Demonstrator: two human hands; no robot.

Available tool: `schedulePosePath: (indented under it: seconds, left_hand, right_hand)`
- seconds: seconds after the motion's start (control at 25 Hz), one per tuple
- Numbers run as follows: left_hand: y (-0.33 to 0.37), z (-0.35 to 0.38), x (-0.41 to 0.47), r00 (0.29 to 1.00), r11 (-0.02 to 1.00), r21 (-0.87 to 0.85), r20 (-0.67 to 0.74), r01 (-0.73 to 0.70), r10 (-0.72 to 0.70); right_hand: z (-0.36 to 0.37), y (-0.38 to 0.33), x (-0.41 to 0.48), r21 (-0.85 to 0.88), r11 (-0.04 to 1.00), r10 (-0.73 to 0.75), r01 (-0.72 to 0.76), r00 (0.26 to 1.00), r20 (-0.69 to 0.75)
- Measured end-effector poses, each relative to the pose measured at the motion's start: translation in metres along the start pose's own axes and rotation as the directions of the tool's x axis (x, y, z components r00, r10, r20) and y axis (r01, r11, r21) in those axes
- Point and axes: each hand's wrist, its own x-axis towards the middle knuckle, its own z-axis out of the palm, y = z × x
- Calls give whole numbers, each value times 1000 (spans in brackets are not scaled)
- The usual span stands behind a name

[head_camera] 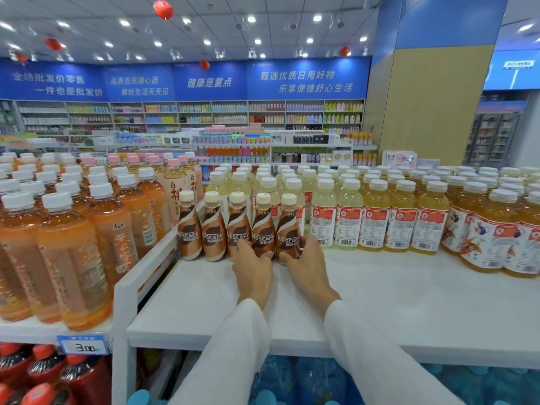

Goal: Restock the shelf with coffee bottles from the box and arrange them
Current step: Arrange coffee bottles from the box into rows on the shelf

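Where the white shelf [380, 290] meets the back rows of drinks, five coffee bottles [239, 226] stand upright in one row, side by side and touching, each brown-and-cream with a cream cap and its label facing front. Both hands reach in from white sleeves [233, 355]. Left hand [253, 268] has its fingers [245, 244] wrapped on the lower part of the fourth bottle [263, 226] from the left, between the third and the fifth. Right hand [306, 266] has its fingers clamped around the base of the fifth bottle [288, 229], the rightmost. Behind and to the right stand rows of pale yellow drinks [347, 217] with white caps; to the left, on a neighbouring shelf, are orange tea bottles [70, 258]. One price tag [83, 344] reads 3.00. No box shows.
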Motion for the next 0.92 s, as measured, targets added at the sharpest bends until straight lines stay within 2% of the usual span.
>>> schedulePosePath:
  seconds: [0.52, 0.76, 0.92]
  left_hand:
    - [-1, 0, 0, 1000, 1000, 6, -19, 11, -11]
    - [-5, -3, -3, 1000, 1000, 29, -25, 7, -6]
    - [-11, -19, -16, 998, 998, 49, 52, -33, 31]
  right_hand:
    - [2, 1, 1, -11, 1000, -29, 29, 999, -19]
    - [-5, -2, -12, -1, 1000, 11, -11, 999, 38]
    - [-34, 1, -47, -193, 981, 46, -15, 986, 158]
